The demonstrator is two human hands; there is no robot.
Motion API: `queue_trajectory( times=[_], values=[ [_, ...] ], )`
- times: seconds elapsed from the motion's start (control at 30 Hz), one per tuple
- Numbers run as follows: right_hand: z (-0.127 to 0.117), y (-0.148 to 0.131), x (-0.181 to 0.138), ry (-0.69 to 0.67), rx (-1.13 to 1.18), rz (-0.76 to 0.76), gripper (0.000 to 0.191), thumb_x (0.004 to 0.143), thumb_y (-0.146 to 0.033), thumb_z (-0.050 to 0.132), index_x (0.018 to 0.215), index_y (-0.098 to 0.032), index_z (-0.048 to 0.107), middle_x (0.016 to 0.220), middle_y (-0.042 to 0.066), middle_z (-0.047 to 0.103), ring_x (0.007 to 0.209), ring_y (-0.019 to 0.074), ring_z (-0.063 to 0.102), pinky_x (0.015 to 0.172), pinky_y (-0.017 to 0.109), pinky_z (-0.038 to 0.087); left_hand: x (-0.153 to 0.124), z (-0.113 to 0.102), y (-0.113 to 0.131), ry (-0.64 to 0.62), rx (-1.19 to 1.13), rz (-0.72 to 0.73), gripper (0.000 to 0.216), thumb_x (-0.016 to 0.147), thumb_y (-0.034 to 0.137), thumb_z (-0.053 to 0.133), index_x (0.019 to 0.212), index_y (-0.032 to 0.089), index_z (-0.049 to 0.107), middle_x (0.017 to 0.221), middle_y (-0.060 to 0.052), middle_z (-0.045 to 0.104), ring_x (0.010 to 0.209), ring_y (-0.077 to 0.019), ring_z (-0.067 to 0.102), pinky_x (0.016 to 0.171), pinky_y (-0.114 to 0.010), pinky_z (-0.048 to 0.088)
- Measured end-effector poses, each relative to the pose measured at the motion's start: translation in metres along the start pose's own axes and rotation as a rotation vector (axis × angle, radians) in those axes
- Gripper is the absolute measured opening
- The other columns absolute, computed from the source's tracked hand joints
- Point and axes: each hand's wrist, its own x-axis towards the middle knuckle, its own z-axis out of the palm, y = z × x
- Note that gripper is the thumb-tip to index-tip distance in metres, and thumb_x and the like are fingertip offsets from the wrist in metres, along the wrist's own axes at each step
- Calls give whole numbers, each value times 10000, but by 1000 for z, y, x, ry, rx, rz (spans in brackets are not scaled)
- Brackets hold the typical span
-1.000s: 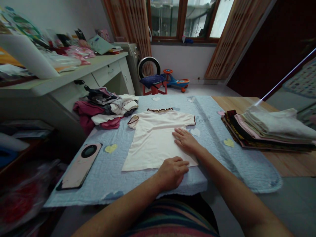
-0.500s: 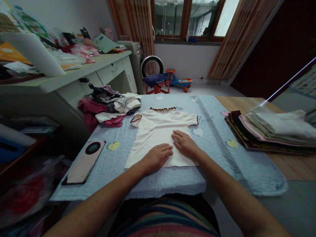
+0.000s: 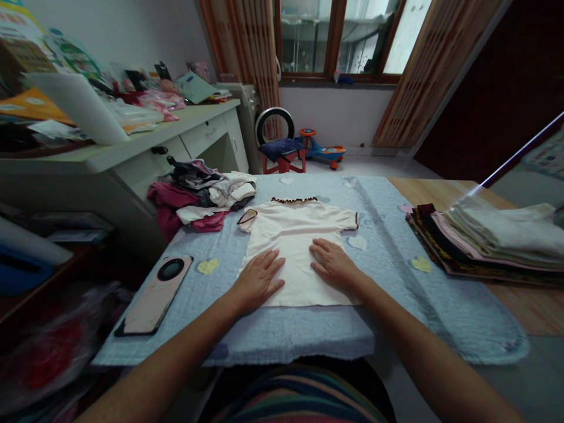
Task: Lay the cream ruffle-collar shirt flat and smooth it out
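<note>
A cream short-sleeved top with dark trim (image 3: 296, 235) lies flat on a light blue quilted mat (image 3: 388, 258). My left hand (image 3: 258, 280) rests palm down on the top's lower left part, fingers spread. My right hand (image 3: 333, 263) lies flat on its lower right part, fingers stretched out. Neither hand holds anything.
A heap of unfolded clothes (image 3: 200, 194) lies at the mat's far left. A stack of folded clothes (image 3: 489, 238) sits on the wooden table at right. A pink phone (image 3: 155, 295) lies near left. A cluttered white desk (image 3: 132, 141) stands at left; a stool and toy car are behind.
My left hand has slid from the top's bottom hem, up and to the left across the fabric, and its fingers have spread. My right hand has barely moved.
</note>
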Motion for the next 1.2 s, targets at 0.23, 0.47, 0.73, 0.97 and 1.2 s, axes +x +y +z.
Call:
queue_trajectory(
  times=[0.23,0.47,0.73,0.97,1.2],
  values=[
    [-1,-19,45,-60,34,-130,154,872,-167,586,999,-170,673,1118,118,666,1036,225,610,934,346,456,3,5,-8,60,54,0,528,930,405,555,1418,210,501,1527,-131,429,1431,-308,349,1168,-489,311],
    [27,-18,64,84,87,-87,221,893,-178,567,1094,-170,659,1218,124,633,1147,240,554,1024,382,417,1,1,-5,73,36,-22,550,887,425,608,1397,236,519,1514,-122,435,1439,-355,303,1132,-536,338],
    [27,-19,59,147,89,-58,237,880,-181,558,1096,-187,655,1242,118,623,1148,254,545,1039,401,428,37,-27,-65,132,40,-604,345,949,282,461,1254,159,565,1170,-141,650,1107,-262,606,970,-385,468],
    [26,-24,59,100,92,-124,267,922,-156,510,1130,-215,667,1303,101,616,1208,244,532,1052,409,406,76,-34,-97,123,-82,-811,719,889,373,554,1518,174,267,1277,-177,636,1120,-307,642,868,-360,493],
    [26,-26,59,2,86,-198,293,950,-217,511,1207,-228,650,1366,103,595,1274,235,511,1080,419,364,84,-19,-105,205,-143,-780,594,879,270,567,1450,263,402,1154,-84,716,993,-266,695,803,-318,507]
  ],
)
